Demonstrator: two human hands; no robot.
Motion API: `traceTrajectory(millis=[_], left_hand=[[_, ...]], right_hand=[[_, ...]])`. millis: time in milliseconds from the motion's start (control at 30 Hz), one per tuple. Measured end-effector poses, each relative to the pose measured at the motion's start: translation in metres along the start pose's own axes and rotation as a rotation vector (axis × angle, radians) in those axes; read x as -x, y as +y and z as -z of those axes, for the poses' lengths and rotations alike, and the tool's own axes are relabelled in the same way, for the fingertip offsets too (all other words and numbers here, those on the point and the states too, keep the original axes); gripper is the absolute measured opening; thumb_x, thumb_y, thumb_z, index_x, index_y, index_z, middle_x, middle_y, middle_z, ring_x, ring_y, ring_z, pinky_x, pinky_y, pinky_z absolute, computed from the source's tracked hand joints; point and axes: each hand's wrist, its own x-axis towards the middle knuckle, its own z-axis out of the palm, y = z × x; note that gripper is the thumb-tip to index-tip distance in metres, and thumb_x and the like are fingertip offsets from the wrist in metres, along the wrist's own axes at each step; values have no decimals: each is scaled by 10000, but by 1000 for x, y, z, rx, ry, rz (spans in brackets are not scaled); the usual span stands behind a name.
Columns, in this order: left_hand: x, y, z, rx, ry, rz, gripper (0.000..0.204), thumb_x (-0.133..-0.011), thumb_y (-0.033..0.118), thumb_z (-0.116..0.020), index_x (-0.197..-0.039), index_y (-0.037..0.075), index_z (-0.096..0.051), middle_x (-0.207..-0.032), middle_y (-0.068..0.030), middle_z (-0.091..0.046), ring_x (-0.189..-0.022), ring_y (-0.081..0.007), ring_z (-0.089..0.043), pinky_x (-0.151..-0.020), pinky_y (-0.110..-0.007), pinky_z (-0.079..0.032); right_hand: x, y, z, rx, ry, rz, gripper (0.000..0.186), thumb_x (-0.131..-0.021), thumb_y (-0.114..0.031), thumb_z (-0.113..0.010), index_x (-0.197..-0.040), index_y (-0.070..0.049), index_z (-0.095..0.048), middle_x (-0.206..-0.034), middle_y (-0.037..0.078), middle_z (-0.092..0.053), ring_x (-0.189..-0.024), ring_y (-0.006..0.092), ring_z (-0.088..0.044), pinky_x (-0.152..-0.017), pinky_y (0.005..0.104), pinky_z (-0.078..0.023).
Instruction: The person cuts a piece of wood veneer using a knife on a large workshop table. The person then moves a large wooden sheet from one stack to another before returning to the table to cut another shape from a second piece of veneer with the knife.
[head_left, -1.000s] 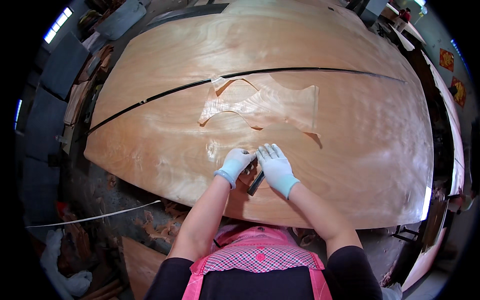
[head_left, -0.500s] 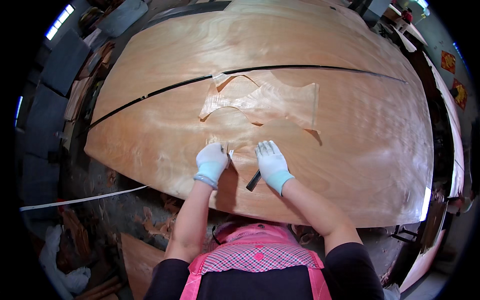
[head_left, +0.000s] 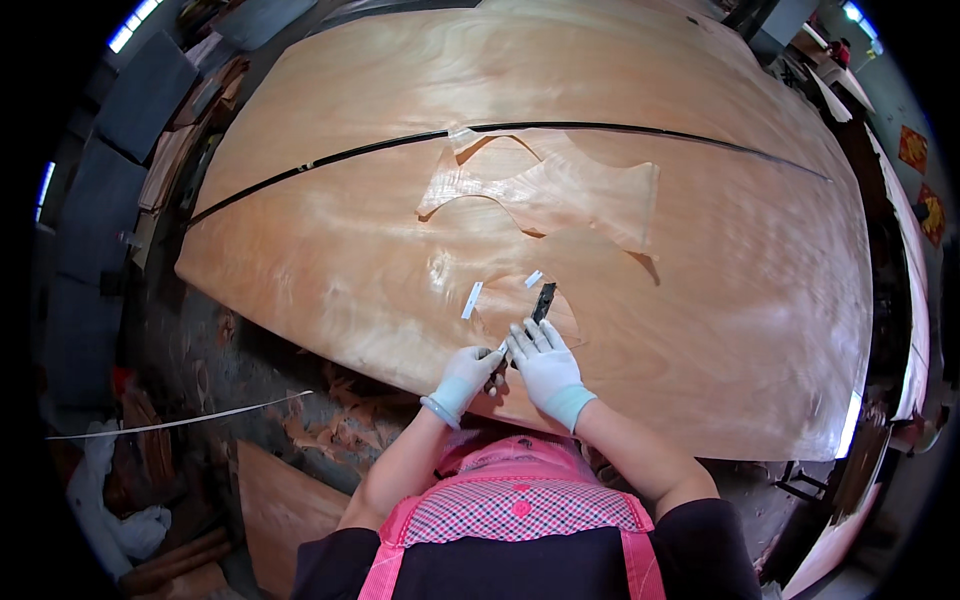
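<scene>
Both my hands wear white gloves with pale green cuffs and meet near the front edge of a large wood veneer sheet. My left hand is closed, with a small white strip at its fingertips. Beside it, my right hand has its fingers stretched over a black bar-shaped tool, which sticks out past them; its grip underneath is partly hidden. Ahead lie a white strip and a shorter white strip, at the edges of a faintly outlined rounded veneer patch.
Farther off lies a veneer offcut with curved cut-outs. Behind it a long thin black strip crosses the sheet. Veneer scraps litter the floor at front left, near a long pale strip. Stacked boards stand at left.
My left hand has moved right and nearer to me, leaving white strips in view on the veneer. My right hand has shifted slightly nearer, and the black tool now points away from me.
</scene>
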Motion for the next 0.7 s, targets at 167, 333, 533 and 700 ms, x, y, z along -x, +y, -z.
traceTrajectory(millis=[167,333,533,700], left_hand=[[0,2,-4,-34,54,-18,336,-973,275,-570,-775,15,-650,-637,-77,-646,-497,-140,-607,-452,-257,-457],[3,3,1,-205,42,-22,379,-961,312,-595,-738,13,-662,-594,-73,-636,-505,-130,-616,-465,-269,-472],[38,-25,12,-455,217,-159,375,-905,371,-646,-784,18,-689,-598,-103,-647,-523,-167,-637,-539,-322,-506],[36,0,34,-1201,477,-206,313,-892,339,-563,-855,70,-719,-843,-194,-691,-805,-382,-672,-727,-484,-534]], right_hand=[[-3,2,3,10,-52,44,469,-929,-170,-443,-1368,-21,-510,-1486,128,-455,-1413,268,-378,-1202,437,-206],[2,-1,1,26,-29,80,465,-937,-157,-425,-1382,-47,-506,-1476,150,-462,-1398,274,-401,-1204,434,-203],[9,5,3,-76,-50,173,512,-894,-138,-497,-1405,-175,-502,-1497,246,-389,-1398,345,-389,-1195,428,-226],[10,2,2,-72,-61,155,530,-872,-114,-529,-1398,-176,-508,-1507,256,-366,-1416,348,-360,-1196,433,-225]])
